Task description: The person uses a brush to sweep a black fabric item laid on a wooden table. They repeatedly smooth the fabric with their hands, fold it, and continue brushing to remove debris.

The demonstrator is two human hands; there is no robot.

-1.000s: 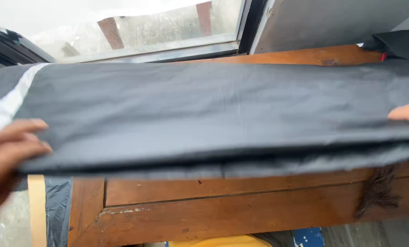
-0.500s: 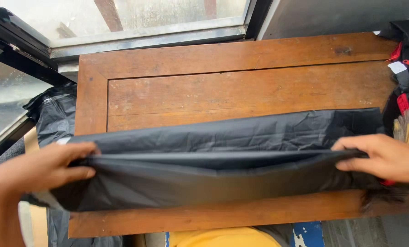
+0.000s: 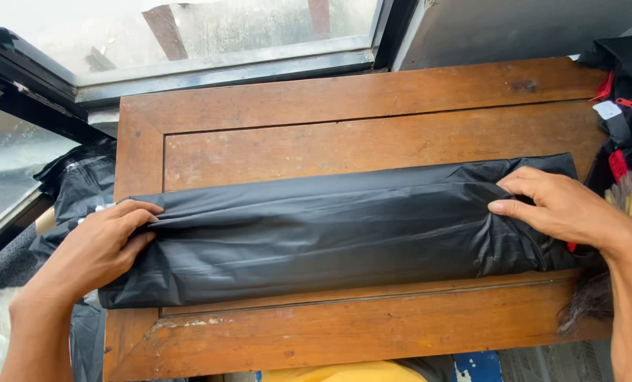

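A small white tag (image 3: 606, 110), roughly rectangular, hangs on a red strap among the dark gear at the table's far right edge. No packages, signs or screens show.

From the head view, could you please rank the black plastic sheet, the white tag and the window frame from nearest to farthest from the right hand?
1. Black plastic sheet: under the right hand.
2. White tag: above it, right edge.
3. Window frame: far, top left.
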